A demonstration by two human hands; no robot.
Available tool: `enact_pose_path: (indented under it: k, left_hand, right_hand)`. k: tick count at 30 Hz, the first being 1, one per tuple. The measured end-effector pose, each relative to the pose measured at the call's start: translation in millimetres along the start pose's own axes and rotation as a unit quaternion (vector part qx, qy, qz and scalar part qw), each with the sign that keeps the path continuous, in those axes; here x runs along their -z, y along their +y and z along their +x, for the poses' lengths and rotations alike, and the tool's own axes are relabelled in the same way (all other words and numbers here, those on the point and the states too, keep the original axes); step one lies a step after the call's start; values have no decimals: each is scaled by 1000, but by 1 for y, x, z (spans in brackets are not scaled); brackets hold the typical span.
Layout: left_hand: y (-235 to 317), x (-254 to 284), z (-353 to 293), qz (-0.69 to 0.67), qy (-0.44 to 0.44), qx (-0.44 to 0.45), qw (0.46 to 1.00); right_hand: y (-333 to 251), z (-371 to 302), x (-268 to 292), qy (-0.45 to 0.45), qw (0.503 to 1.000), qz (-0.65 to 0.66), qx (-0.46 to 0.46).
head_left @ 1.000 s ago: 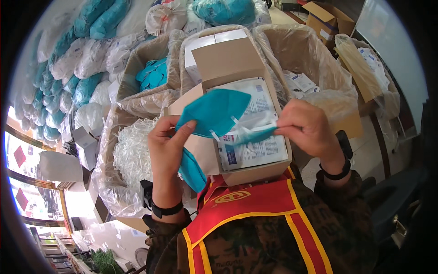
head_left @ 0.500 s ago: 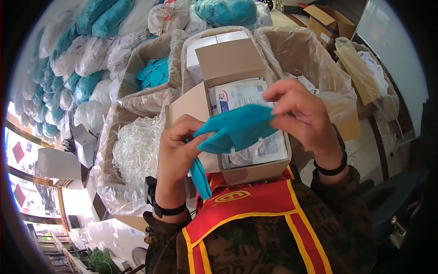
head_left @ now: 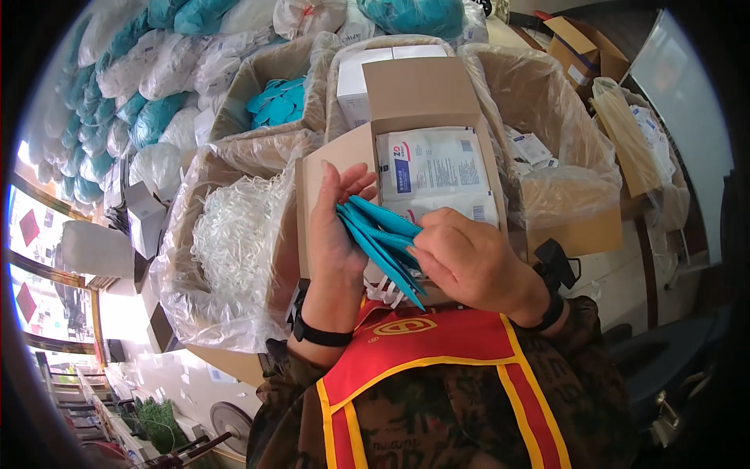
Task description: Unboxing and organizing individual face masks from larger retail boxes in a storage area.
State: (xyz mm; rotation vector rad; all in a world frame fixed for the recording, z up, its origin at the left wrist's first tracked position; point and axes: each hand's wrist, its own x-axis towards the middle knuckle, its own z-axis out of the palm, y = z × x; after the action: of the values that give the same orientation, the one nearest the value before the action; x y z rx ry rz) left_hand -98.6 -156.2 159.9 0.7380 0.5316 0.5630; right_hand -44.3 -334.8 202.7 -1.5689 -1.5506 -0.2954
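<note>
Several folded teal face masks are bunched together above the near end of an opened cardboard box, white ear loops hanging below them. Closed on their right end is my right hand, thumb and fingers pinching. My left hand is open on the other side, its fingers stretched out and the masks' left end against its palm. Flat white printed packets fill the cardboard box, just beyond both hands. The masks partly cover the nearer packet.
To the left stands a plastic-lined bin of white elastic loops; behind it, another bin holds teal pieces. A lined bin with packets is on the right. Filled bags pile up at the far left.
The masks have turned from spread out sideways to a bunch held lower and edge-on. My left hand has gone from gripping to open; my right hand has moved down and left.
</note>
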Motion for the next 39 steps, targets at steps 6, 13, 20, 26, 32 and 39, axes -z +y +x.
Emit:
enact_pose_path:
  k: [6,13,20,26,32,39]
  left_hand:
    - [-2,12,5,58,-3,0,998]
    - [0,7,12,-54,-1,-12,998]
    - [3,3,-6,-11,44,-38,998]
    - [39,36,-4,36,37,-166,985]
    - [130,66,-30,170,6,-347,922]
    - [100,67,-24,261,6,-302,917]
  right_hand:
    - [-4,-6,-15,-26,1000,9,-7]
    - [20,-15,-21,-36,997,-50,-50]
    - [18,-16,-19,-31,992,59,-108]
    - [16,-33,-20,-156,981,65,-93]
    - [81,-28,7,-141,984,-86,-62]
    - [104,-45,-11,-219,958,-139,-121]
